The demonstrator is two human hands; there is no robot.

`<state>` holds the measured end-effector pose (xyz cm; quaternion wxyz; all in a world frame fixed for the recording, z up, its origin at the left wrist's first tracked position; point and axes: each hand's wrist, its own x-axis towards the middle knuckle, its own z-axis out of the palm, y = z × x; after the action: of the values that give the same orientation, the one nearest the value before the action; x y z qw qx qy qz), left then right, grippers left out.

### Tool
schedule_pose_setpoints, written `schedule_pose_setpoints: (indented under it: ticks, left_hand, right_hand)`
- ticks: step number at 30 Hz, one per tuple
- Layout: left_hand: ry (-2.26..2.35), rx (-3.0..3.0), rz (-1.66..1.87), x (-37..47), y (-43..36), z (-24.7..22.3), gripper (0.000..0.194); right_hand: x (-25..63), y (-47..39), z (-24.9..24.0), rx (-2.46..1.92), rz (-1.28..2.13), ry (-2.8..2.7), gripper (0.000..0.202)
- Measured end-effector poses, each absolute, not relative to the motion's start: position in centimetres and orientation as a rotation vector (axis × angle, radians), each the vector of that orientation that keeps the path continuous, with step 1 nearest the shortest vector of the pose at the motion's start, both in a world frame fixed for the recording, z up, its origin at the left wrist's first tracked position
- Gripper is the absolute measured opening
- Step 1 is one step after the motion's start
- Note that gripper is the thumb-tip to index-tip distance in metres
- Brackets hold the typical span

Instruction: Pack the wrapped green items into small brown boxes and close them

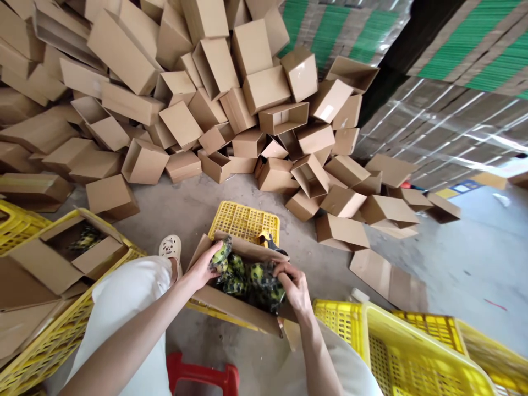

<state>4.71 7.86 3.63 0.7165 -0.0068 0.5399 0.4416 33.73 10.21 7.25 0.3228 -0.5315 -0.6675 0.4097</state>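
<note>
An open cardboard box (243,312) sits between my knees on an upturned yellow crate (243,220). Inside lie several clear plastic bags of yellow-green, black-spotted ball-like items (236,279). At the box's left end, my left hand (202,268) has its fingers closed round one such bag (223,253). My right hand (295,283), over the right end, pinches the plastic of another bag (264,283). What exactly the items are, I cannot make out. A yellow and black tape dispenser (267,240) rests on the crate just behind the box.
A big heap of cardboard boxes (181,124) covers the floor ahead. On the left, a yellow crate (61,324) holds an open box with spotted items. Yellow crates (406,341) stand at right; a red stool (202,374) is below me. Wrapped cardboard stacks (445,126) rise behind.
</note>
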Motion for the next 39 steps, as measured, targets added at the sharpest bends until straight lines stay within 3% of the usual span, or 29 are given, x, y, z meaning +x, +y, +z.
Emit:
schedule_pose_setpoints:
  ticks: [4,9,12,13,17,23,28,31,36,39]
  left_hand:
    - [1.216,-0.013,0.983,4.8,7.8,4.2,0.035]
    - [1.217,-0.014,0.989,5.0,7.6,4.6,0.030]
    - [1.214,-0.013,0.999,5.0,7.6,4.4,0.030]
    - [1.214,-0.013,1.002,5.0,7.6,4.2,0.030]
    - [1.198,-0.009,1.003,5.1,7.7,4.0,0.032]
    - [1.188,-0.010,1.005,5.0,7.7,4.1,0.030]
    - [1.194,-0.035,1.027,5.0,7.7,4.0,0.029]
    - [1.183,-0.034,1.017,4.9,7.7,4.0,0.029]
    - [1.191,-0.040,1.023,4.9,7.9,4.2,0.030]
    - [1.195,-0.052,1.038,5.0,7.9,4.2,0.029]
  right_hand:
    - [33.2,10.1,7.4,-1.446,1.071,-1.779,0.020]
    - [30.5,9.3,5.7,-1.751,0.652,-2.311,0.035]
    - [29.2,9.1,4.9,-1.835,0.475,-2.468,0.016]
    - [28.8,9.1,4.7,-1.785,0.503,-2.519,0.012]
    - [27.3,8.9,4.2,-1.497,0.829,-2.735,0.034]
    - [26.5,9.1,3.0,-1.677,0.739,-2.545,0.020]
    - [28.8,10.1,4.1,-1.697,0.781,-2.128,0.027]
    - [30.9,10.2,5.7,-1.668,0.619,-1.953,0.028]
    - [31.3,9.5,7.2,-1.508,0.263,-2.133,0.041]
    - [29.1,8.6,6.2,-1.235,0.542,-2.355,0.028]
